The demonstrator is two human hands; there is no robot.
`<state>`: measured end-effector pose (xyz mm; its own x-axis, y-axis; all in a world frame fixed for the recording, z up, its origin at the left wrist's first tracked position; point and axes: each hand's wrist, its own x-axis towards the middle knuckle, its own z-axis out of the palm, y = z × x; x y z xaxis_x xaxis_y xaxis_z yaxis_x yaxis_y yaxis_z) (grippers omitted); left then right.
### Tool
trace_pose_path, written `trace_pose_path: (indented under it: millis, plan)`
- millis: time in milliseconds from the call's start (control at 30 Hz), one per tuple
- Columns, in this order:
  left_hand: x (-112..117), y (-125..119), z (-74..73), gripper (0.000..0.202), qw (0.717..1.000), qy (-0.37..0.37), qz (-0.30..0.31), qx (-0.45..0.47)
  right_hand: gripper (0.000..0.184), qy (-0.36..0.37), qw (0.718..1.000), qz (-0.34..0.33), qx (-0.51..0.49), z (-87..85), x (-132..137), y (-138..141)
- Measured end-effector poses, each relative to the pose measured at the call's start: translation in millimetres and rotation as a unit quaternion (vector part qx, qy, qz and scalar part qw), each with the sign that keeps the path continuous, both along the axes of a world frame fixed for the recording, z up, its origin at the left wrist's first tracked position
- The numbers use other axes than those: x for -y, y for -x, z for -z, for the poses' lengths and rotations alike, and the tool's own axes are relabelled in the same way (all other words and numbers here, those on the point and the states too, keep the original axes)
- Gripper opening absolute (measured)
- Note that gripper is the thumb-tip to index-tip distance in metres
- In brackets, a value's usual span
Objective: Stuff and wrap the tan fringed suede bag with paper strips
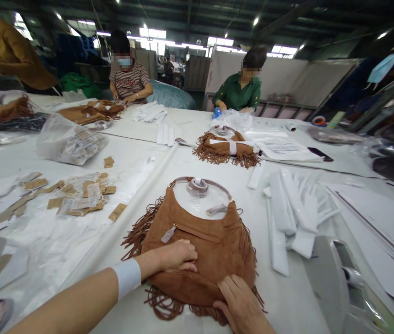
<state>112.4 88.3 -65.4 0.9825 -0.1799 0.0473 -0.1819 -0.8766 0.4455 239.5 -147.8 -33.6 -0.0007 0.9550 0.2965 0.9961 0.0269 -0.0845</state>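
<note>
Your right hand (238, 294) grips one brown fringed suede bag (214, 260); left hand (179, 255) curls atop, hold unclear. Tan cardboard tags (117, 212): print illegible.

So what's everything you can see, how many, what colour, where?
Front bag: 1, brown, middle
Far bag: 1, brown, behind
Goods: several, brown, far left
Tags: many, tan, left
Plastic bag: 1, clear, left
Strips: many, white, right and back
Paper: count unclear, white, right
Roll: 1, orange, back right
Hanging mask: 1, blue, top right
Workers: 3 nearby, mustard, striped, green tops, back
Table: at least 1, white, underneath
Other bits: too unclear to name
Left hand: 1, pale wristband, on front bag
Right hand: 1, bare, front bag's lower edge
</note>
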Motion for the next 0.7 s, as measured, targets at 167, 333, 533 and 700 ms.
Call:
trace_pose_path:
  millis: [167,333,533,700]
  plan:
    - [0,0,-3.8,0.035,1.000,0.013,0.009,-0.008,0.014,-0.057,0.997,-0.043,0.012,12.1,0,-3]
    - [6,-7,-10.2,0.034,0.999,0.005,-0.034,-0.034,0.015,-0.010,0.997,-0.078,0.013,-3.7,-14,-29]
    - [10,-14,-13.2,0.033,0.997,0.004,-0.059,-0.042,0.019,-0.019,0.997,-0.072,0.029,-30.8,-17,-36]
    - [12,-13,-11.6,0.037,0.996,0.014,-0.074,-0.043,0.016,-0.048,0.998,-0.028,-0.020,-21.9,12,-5]
